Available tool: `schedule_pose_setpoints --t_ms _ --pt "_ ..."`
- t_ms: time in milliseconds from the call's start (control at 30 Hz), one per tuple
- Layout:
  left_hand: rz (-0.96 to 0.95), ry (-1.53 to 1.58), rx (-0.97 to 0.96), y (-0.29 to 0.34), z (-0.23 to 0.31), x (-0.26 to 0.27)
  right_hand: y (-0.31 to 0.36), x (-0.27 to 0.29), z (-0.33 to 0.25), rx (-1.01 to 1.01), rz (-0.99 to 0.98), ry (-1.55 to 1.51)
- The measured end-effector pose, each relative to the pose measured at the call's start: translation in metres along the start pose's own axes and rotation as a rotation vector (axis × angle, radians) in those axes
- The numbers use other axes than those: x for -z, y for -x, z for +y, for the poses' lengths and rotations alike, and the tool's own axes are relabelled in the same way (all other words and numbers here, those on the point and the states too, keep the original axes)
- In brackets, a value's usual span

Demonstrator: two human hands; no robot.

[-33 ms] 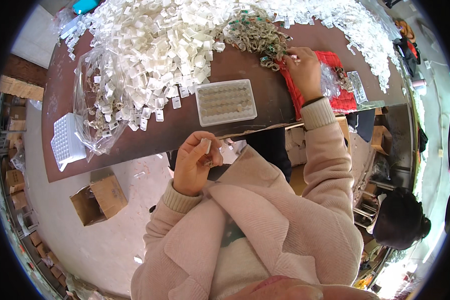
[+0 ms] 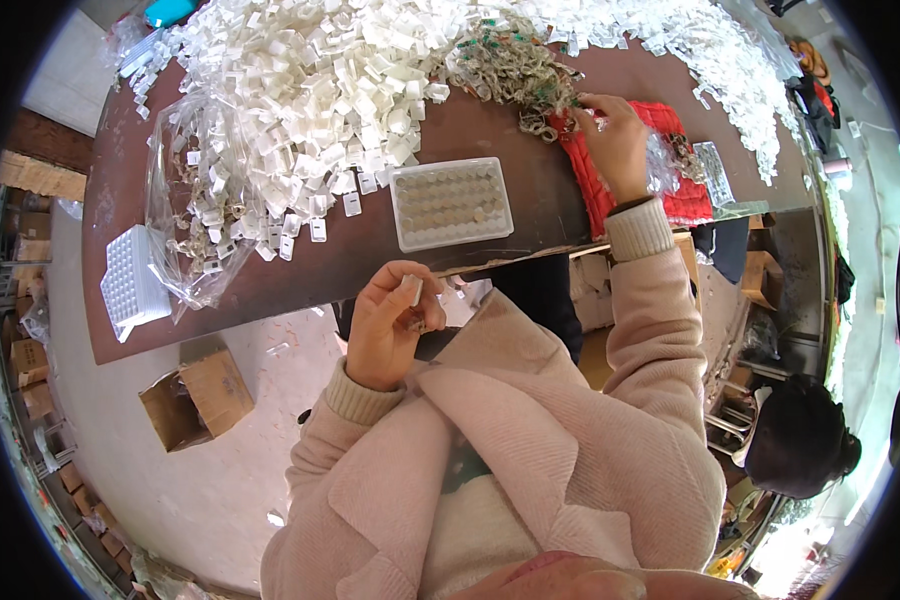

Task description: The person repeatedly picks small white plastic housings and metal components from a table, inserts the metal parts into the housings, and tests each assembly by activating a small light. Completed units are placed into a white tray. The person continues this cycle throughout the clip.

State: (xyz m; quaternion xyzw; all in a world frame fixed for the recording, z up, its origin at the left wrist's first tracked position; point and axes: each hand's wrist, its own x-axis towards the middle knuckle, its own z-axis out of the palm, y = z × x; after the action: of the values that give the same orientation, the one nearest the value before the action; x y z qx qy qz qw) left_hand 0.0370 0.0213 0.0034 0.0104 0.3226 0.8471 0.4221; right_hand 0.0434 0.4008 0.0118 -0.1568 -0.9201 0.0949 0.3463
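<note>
My left hand (image 2: 385, 325) is closed in front of the table edge, pinching a small white plastic case (image 2: 414, 290). Its curled lower fingers partly hide something small. My right hand (image 2: 618, 148) reaches to the near right edge of a heap of tangled thin wire parts with green bits (image 2: 510, 65). Its thumb and fingertips are drawn together there; what is between them is too small to make out. Under that wrist lies a red quilted cloth (image 2: 582, 185) with clear plastic on it. Between the hands on the table sits a white tray (image 2: 406, 240) holding rows of round, flat pieces.
A large heap of white plastic cases (image 2: 320, 90) covers the back of the brown table (image 2: 300, 280). At left are a clear bag (image 2: 165, 190) with wire parts and a stack of white dimpled trays (image 2: 135, 280). An opened cardboard box (image 2: 215, 395) stands on the floor.
My right hand has shifted very slightly to the right, its fingertips a little off the wire heap. My left hand stays where it was with the white case.
</note>
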Motion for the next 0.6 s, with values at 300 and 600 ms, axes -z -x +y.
schedule_pose_setpoints --t_ms 300,600 --pt "-0.032 0.003 0.019 0.0 -0.004 -0.003 0.021 0.023 -0.011 -0.468 -0.149 -0.741" --pt "-0.072 -0.149 -0.131 0.006 0.004 -0.013 0.046 0.057 -0.104 -0.108 -0.096 -0.915"
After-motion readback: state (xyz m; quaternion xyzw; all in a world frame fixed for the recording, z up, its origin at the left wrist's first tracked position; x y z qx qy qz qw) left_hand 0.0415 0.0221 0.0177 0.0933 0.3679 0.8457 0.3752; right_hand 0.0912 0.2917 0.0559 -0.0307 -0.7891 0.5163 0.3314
